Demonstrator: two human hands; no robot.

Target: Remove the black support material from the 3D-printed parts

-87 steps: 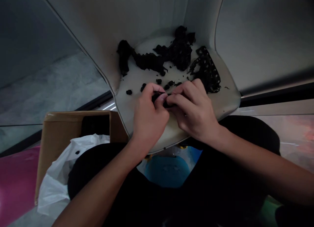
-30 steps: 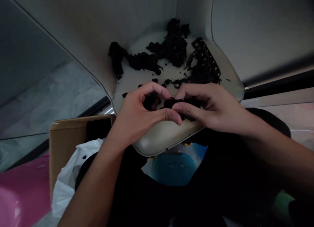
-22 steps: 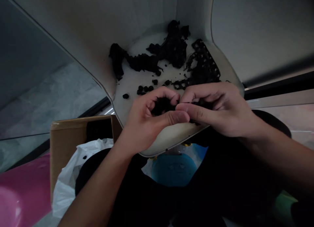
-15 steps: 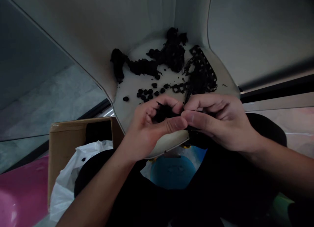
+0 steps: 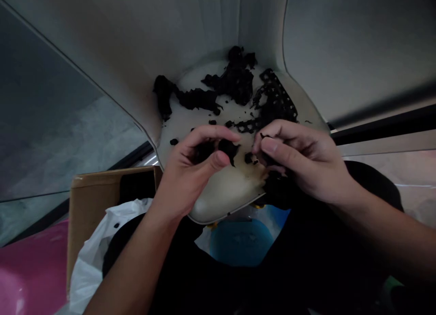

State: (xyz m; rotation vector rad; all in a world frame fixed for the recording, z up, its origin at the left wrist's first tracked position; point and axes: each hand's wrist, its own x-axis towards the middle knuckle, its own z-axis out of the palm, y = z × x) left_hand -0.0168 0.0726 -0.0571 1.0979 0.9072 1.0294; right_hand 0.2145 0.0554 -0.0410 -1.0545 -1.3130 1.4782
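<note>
My left hand (image 5: 190, 169) curls around a ragged black rubbery piece (image 5: 229, 150), with thumb and forefinger parted at its edge. My right hand (image 5: 296, 158) pinches a thin black scrap (image 5: 265, 136) between thumb and forefinger; most of it is hidden by the fingers. Both hands hover over a pale chair seat (image 5: 221, 192). On the seat beyond them lie a perforated black sheet (image 5: 279, 99), a torn black clump (image 5: 238, 83) and a long crumpled black strip (image 5: 197, 96). Small round black bits (image 5: 174, 141) lie near my left hand, some hidden behind it.
To the left stands an open cardboard box (image 5: 80, 215) with a white plastic bag (image 5: 91, 256) at its side. A pink tub (image 5: 34, 269) sits at the lower left. Below the seat edge is a blue basin (image 5: 240, 242). The chair's sides rise around the seat.
My hands were together at the fingertips and have come apart, the left moving leftward with its black piece. The view has shifted slightly.
</note>
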